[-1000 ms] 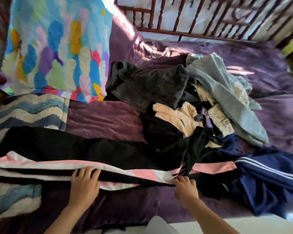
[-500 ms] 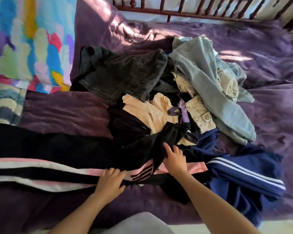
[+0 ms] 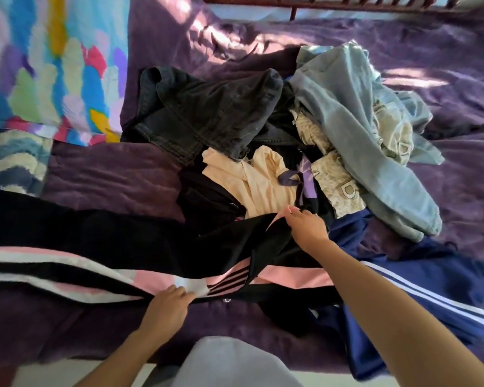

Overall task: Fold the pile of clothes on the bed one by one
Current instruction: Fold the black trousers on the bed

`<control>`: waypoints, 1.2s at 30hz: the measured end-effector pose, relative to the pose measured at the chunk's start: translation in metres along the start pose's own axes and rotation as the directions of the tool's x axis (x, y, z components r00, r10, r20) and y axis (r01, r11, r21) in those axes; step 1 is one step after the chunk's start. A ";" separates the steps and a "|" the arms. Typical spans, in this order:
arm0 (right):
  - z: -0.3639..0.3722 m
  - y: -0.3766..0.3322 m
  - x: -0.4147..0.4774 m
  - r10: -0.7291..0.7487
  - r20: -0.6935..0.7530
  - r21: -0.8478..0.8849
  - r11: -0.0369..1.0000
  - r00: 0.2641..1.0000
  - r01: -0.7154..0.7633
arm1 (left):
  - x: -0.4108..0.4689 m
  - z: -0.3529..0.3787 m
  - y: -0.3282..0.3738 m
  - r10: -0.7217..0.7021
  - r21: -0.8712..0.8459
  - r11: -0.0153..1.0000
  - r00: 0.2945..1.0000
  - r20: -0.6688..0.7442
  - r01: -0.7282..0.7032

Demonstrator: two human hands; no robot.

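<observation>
Gripping the black track pants [image 3: 118, 241] at 6 o'clock with the left hand [image 3: 166, 311], fingers curled over the pink-and-white striped near edge, with the legs laid out toward 9 o'clock on the purple blanket [image 3: 458, 196]. Pinching a black fold of the same pants near centre with the right hand [image 3: 309, 229], thumb and fingers closed on it. Heaped behind from 12 to 2 o'clock: dark jeans [image 3: 215, 113], cream shirt [image 3: 263, 182], light-blue sweatshirt [image 3: 361, 129], plus a navy striped garment [image 3: 436, 277] at 4 o'clock.

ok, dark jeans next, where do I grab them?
Dark jeans: probably pinch the stitched band at their left edge, coming from the left. That edge lies exposed on the blanket; the right side runs into the pile.
</observation>
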State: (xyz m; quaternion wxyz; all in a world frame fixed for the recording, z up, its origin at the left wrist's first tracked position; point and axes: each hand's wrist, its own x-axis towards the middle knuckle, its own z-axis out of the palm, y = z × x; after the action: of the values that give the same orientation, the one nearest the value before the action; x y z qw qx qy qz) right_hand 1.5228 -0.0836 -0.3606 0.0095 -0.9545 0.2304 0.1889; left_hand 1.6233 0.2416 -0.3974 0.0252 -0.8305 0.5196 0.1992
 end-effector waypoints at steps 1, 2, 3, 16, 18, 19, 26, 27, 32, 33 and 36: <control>0.003 0.009 -0.009 -0.030 -0.109 0.042 0.998 0.994 0.035 | 0.000 0.000 0.000 0.009 0.001 1.000 1.000 -0.003 -0.009; 0.004 0.018 -0.020 -0.043 -0.216 0.065 0.996 0.975 0.058 | 0.000 0.001 0.000 0.020 0.002 1.000 1.000 -0.006 -0.020; 0.008 0.029 -0.035 -0.012 -0.260 0.089 0.995 0.966 0.036 | 0.000 0.002 -0.001 0.030 -0.001 1.000 0.999 -0.013 -0.030; 0.095 0.020 -0.159 0.621 0.073 0.656 0.559 0.781 -0.506 | -0.010 0.016 -0.001 -0.005 0.101 0.995 1.000 0.009 0.004; 0.080 0.013 -0.140 0.729 0.256 0.795 0.214 0.634 -0.567 | -0.009 0.010 -0.003 -0.018 0.100 0.995 0.999 0.033 0.014; 0.072 0.010 -0.132 0.729 0.334 0.814 0.096 0.597 -0.573 | -0.009 0.007 -0.005 -0.034 0.101 0.994 0.998 0.057 0.028; 0.067 0.004 -0.108 0.694 0.439 0.769 0.039 0.570 -0.638 | -0.013 0.001 -0.016 -0.154 0.146 0.979 0.983 0.102 0.139; 0.065 0.006 -0.107 0.708 0.438 0.772 0.019 0.554 -0.635 | -0.015 -0.001 -0.016 -0.173 0.153 0.976 0.979 0.104 0.156; 0.033 0.042 -0.107 0.777 0.279 0.900 -0.008 0.564 -0.435 | -0.014 -0.008 -0.024 -0.283 0.142 0.954 0.947 0.154 0.263; 0.023 0.054 -0.108 0.804 0.236 0.914 0.008 0.546 -0.406 | -0.014 -0.012 -0.026 -0.297 0.126 0.952 0.940 0.167 0.279; 0.007 0.092 -0.116 0.863 0.168 0.893 0.071 0.476 -0.445 | -0.018 -0.032 -0.028 -0.378 0.131 0.924 0.912 0.158 0.360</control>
State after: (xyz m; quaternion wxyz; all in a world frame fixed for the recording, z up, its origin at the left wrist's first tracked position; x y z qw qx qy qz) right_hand 1.3841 -0.1142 -0.3180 0.3440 -0.5965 0.7028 -0.1787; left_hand 1.6506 0.2622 -0.3663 0.1507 -0.8898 0.3583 0.2391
